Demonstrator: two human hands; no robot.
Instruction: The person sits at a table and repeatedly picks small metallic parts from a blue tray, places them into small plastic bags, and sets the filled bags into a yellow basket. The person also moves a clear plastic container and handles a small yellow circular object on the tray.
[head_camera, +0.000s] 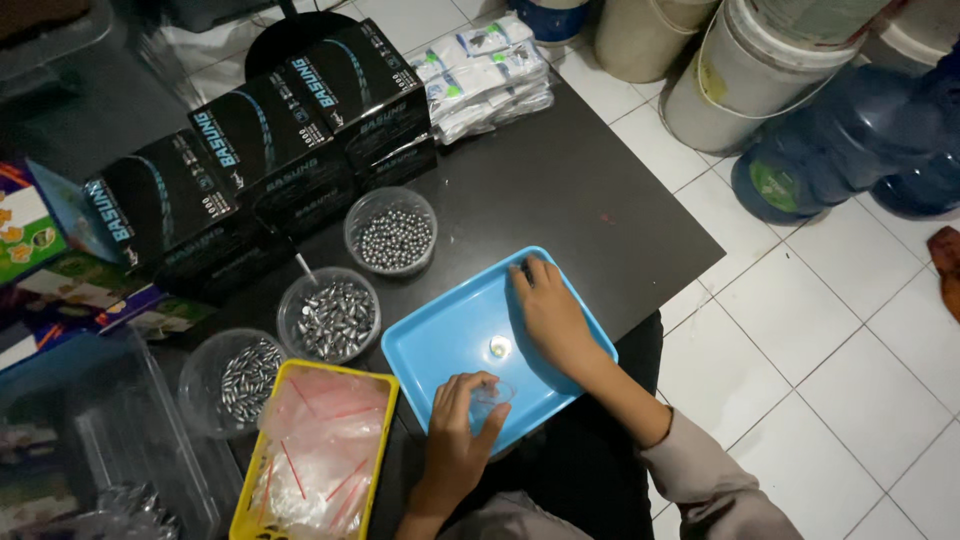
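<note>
I am holding a small clear plastic bag (491, 400) in my left hand (458, 435), fingers curled around it, pinching it just above the near edge of the blue tray (440, 345). My right hand (550, 315) is resting palm down on the tray's far right side, fingers loosely spread and flat, gripping nothing that I can see. Between my two hands a single small shiny pellet (499, 347) is lying on the tray floor, just beyond the bag and just beside my right palm. To my left are sitting three clear round tubs of metal pellets (330, 318) and a yellow basket (262, 470) filled with more little bags. Black boxes (270, 140) are standing at the table's far side.
</note>
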